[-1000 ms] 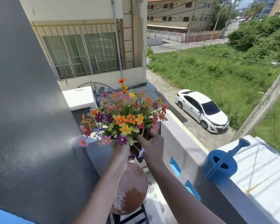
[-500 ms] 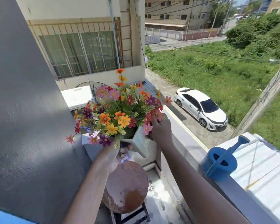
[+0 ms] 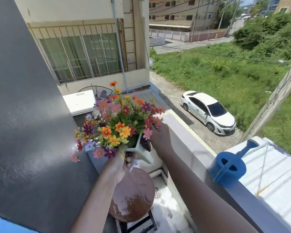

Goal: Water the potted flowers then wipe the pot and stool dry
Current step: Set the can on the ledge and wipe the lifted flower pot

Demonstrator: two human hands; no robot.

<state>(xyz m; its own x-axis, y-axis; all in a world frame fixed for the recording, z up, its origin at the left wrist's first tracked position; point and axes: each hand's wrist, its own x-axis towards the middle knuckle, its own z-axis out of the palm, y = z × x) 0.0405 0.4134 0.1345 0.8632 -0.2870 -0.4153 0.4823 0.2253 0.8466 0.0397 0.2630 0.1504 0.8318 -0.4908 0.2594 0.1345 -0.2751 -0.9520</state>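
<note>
Head view, only one supplied. Flower pot [image 3: 141, 151], pale and square-cornered, is held off the stool [image 3: 133, 195], tilted with one corner pointing down toward the seat. Left hand [image 3: 119, 163] grips it from beneath, fingers curled under the base; right hand [image 3: 160, 137] closes on the far rim, fingertips buried among the blooms, so the exact finger lie there cannot be told. Two-handed hold, one hand low and one high, looks suited to turning the pot so its sides can be reached.

Flowers [image 3: 118, 125], mixed orange, yellow, pink and purple, spread above and to the left of both grips, leaning toward the grey wall [image 3: 29, 115].

Stool seat, round and rusty with pale wet-looking patches, sits directly below the left-hand grip, apart from the pot.

Blue watering can [image 3: 228, 167] stands on the balcony ledge [image 3: 188, 142], well to the right of the right-hand grip, spout aimed outward, untouched.

Judgement: watering probably finished; pot is lifted to free the seat and pot base for wiping. No cloth visible. Risk: tilted pot close beside the ledge.
</note>
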